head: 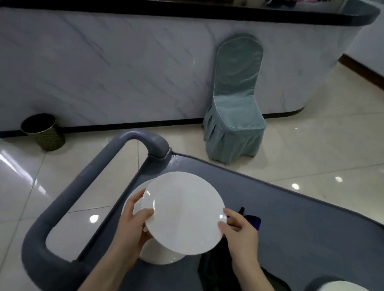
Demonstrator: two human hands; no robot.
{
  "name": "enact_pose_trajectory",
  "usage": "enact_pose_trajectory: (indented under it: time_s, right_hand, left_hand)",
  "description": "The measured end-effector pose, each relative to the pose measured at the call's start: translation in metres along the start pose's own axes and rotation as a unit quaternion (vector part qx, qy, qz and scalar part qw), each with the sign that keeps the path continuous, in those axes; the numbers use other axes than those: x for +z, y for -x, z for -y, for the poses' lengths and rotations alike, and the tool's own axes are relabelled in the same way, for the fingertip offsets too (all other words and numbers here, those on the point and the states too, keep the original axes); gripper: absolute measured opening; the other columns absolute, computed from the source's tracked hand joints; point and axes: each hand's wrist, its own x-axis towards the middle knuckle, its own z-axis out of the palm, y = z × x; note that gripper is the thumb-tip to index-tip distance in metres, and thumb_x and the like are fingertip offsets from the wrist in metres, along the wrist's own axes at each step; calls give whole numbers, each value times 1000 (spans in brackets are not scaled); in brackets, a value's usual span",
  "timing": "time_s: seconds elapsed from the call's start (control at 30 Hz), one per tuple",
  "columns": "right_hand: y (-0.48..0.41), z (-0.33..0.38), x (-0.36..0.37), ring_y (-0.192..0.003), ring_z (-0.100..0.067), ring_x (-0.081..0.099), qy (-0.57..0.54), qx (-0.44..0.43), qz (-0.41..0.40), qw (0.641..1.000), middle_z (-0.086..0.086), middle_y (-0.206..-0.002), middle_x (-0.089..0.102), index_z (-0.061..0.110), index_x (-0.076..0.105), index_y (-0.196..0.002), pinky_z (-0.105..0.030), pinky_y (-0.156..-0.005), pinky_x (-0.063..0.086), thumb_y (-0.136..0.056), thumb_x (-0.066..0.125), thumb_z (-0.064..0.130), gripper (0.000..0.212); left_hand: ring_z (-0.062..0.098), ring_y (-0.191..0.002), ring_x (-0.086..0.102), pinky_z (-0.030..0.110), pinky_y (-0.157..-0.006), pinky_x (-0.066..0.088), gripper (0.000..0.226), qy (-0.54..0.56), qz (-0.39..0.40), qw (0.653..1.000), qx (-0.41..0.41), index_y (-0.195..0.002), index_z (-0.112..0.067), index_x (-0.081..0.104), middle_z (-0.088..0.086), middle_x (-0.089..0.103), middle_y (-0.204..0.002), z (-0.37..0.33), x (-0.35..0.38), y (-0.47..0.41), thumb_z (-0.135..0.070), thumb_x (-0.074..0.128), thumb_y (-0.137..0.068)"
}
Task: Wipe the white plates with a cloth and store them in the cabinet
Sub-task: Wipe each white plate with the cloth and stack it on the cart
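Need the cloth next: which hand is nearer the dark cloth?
Right. The right hand is directly over the dark cloth; the left hand grips the held plate's far edge.

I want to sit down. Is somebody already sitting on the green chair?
No, the green chair by the marble counter has nobody on it; its seat shows bare.

A teal-covered chair (236, 98) stands centre-right against a marble-fronted counter (100, 66) (dark top, perhaps bottles along it). A dark wastebasket (43, 132) sits lower left on the glossy tiled floor (327, 146).
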Motion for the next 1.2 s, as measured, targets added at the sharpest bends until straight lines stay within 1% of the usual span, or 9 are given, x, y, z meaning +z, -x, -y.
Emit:
enact_pose_trajectory:
  time_s: [0.1,0.2,0.37,0.57,0.73,0.9,1.03,1.13,1.2]
  right_hand:
    - [3,-4,20,-86,-10,67,-50,22,-18,998,7,-90,71,35,60,-114,-25,-79,51,-82,74,-1,50]
    - [1,-9,31,-87,-5,68,-34,12,-14,999,12,-93,74,39,68,-97,-27,-80,53,-81,72,-4,46]
    - [-1,-15,41,-79,-2,69,-18,3,-2,1000,18,-79,73,36,73,-97,-23,-75,52,-81,71,-5,44]
    - [-5,-15,45,-80,-5,67,5,-28,15,999,10,-91,72,31,73,-109,-14,-67,48,-82,71,-3,44]
    - [-8,-16,41,-92,-13,65,16,-41,45,998,-1,-105,68,26,72,-116,-22,-77,51,-84,71,0,41]
    - [-6,-16,20,-98,-15,64,-10,-24,58,998,0,-106,67,26,69,-116,-33,-88,55,-89,71,10,32]
    - [-4,-23,-26,-89,-14,67,-7,-30,27,999,2,-97,71,27,73,-107,-31,-80,57,-91,68,11,23]
    - [-1,-32,-74,-84,-7,68,-2,-35,-6,999,9,-91,73,32,73,-99,-19,-66,52,-92,68,11,23]
    - [3,-39,-110,-84,-2,67,14,-46,-32,998,12,-90,73,35,71,-96,-15,-67,49,-91,69,10,25]
  left_hand:
    - [14,-108,58,29,-72,53,40,-56,-27,997,40,-111,-53,59,-15,64,-114,-2,-18,-1,-23,64,-85]
    - [11,-106,59,21,-73,48,32,-128,-70,985,89,-112,-40,62,-13,65,-111,-1,-35,-4,-14,59,-93]
    - [14,-97,63,23,-81,51,32,-193,-120,965,131,-116,-23,67,-3,67,-106,1,-49,-5,-7,64,-89]
    - [10,-94,62,26,-85,51,35,-217,-155,955,127,-118,-21,66,-3,63,-108,8,-53,-6,-5,65,-88]
    - [6,-90,58,14,-79,44,34,-266,-177,939,125,-122,-21,64,-4,53,-108,10,-48,-3,-9,63,-90]
    - [13,-96,54,25,-86,45,35,-301,-218,909,188,-125,-22,61,-2,47,-112,5,-20,9,-11,64,-91]
    - [9,-91,57,26,-78,50,28,-320,-147,900,258,-110,-27,66,-5,56,-104,9,24,17,-7,64,-90]
    - [3,-88,58,10,-73,45,29,-328,-57,901,277,-104,-29,68,-12,62,-96,23,69,25,-4,63,-89]
    - [-2,-88,58,5,-71,44,29,-336,22,902,270,-102,-31,67,-17,64,-94,36,103,35,-6,63,-90]
